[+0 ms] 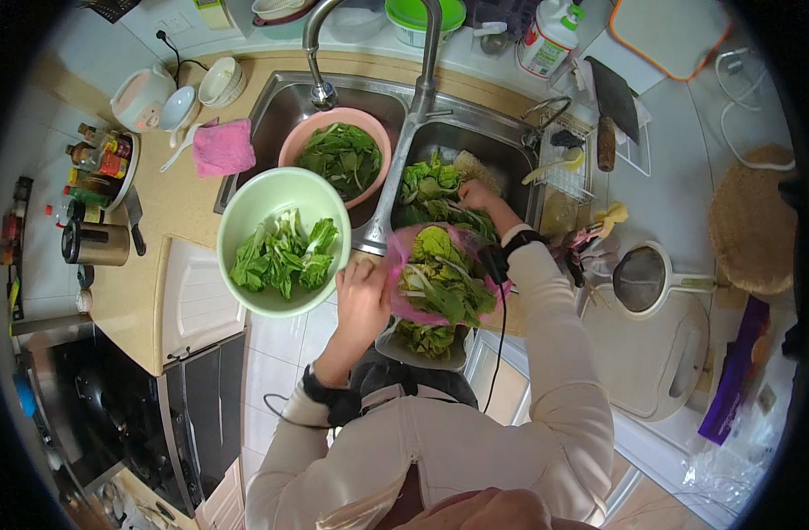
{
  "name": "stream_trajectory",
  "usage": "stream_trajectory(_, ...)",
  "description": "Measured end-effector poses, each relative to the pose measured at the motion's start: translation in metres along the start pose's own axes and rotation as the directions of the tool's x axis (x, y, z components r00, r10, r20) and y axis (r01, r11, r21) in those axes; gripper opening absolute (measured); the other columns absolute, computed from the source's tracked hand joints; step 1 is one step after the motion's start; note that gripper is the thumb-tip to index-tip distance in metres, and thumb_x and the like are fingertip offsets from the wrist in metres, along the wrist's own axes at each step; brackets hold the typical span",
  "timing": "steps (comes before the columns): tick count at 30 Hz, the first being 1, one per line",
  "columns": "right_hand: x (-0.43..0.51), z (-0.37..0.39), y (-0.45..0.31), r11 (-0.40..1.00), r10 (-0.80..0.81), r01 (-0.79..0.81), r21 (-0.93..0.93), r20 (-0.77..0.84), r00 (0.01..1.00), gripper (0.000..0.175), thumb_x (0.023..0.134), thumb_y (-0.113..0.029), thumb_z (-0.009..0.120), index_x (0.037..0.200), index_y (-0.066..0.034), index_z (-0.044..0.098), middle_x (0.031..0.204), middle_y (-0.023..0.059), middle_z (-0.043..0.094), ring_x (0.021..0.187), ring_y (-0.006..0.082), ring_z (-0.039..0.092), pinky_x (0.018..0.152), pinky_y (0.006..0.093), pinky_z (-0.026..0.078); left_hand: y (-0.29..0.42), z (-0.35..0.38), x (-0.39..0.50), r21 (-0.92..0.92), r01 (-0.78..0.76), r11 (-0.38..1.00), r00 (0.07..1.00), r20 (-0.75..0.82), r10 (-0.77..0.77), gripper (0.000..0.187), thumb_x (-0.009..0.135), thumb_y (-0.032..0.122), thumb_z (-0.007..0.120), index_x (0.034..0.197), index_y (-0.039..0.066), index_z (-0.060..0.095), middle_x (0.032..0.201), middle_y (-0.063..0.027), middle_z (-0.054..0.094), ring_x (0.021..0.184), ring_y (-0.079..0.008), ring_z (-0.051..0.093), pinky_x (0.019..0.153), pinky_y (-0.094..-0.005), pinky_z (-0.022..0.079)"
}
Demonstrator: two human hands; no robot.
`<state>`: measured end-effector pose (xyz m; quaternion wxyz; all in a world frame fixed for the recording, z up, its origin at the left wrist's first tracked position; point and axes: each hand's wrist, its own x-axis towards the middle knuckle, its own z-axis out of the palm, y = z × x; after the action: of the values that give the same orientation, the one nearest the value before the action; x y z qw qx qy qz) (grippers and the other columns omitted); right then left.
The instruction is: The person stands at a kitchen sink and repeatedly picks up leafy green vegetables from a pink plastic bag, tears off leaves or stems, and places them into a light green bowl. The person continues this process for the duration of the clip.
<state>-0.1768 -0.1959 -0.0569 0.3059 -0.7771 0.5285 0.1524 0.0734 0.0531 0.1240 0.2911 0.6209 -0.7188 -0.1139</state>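
Observation:
My left hand (363, 295) is beside the right rim of a pale green plastic basin (227, 232), its fingers partly curled; whether it grips the rim or the pink bag is unclear. Leafy greens (285, 255) lie in that basin. My right hand (479, 197) reaches into the right sink bowl, over leafy greens (431, 180) beside a tan mesh scrubber (476, 171); its fingertips are partly hidden among the leaves. Between my arms, a pink plastic bag (396, 278) holds more greens (441, 275). Below it, a container (404, 356) also holds greens. A pink basin (288, 142) with dark leaves stands in the left bowl.
The faucet (426, 86) rises between the bowls, with its spray head (324, 96) above the pink basin. A pink cloth (223, 148) and a knife (135, 222) lie on the left counter. A cleaver (613, 99), a sieve (639, 278) and a cutting board (649, 371) are at right.

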Motion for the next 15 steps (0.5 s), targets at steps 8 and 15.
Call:
stream_trajectory(8,0.025,0.073,0.022,0.973,0.208,-0.218,0.080,0.109,0.972,0.045,0.081,-0.022,0.067,0.119,-0.0014,0.055,0.106,0.0179,0.061,0.087,0.0316,0.060,0.077,0.0434,0.048,-0.028,-0.011,-0.015,-0.494,0.122,0.861,0.987,0.151,-0.053,0.019,0.070,-0.009,0.061,0.086,0.000,0.065,0.074,-0.0096,0.055,0.066,-0.0212,0.052,0.058,-0.0296,0.041)
stream_trajectory(15,0.004,0.025,0.019,0.977,0.135,-0.159,0.144,0.164,0.977,0.036,0.084,-0.016,0.063,0.116,-0.0023,0.057,0.103,0.0155,0.061,0.086,0.0290,0.058,0.075,0.0418,0.047,-0.027,-0.011,-0.008,-0.481,0.100,0.871,0.987,0.157,-0.027,0.015,0.072,-0.006,0.062,0.086,-0.001,0.064,0.073,-0.0097,0.054,0.066,-0.0223,0.051,0.057,-0.0299,0.041)
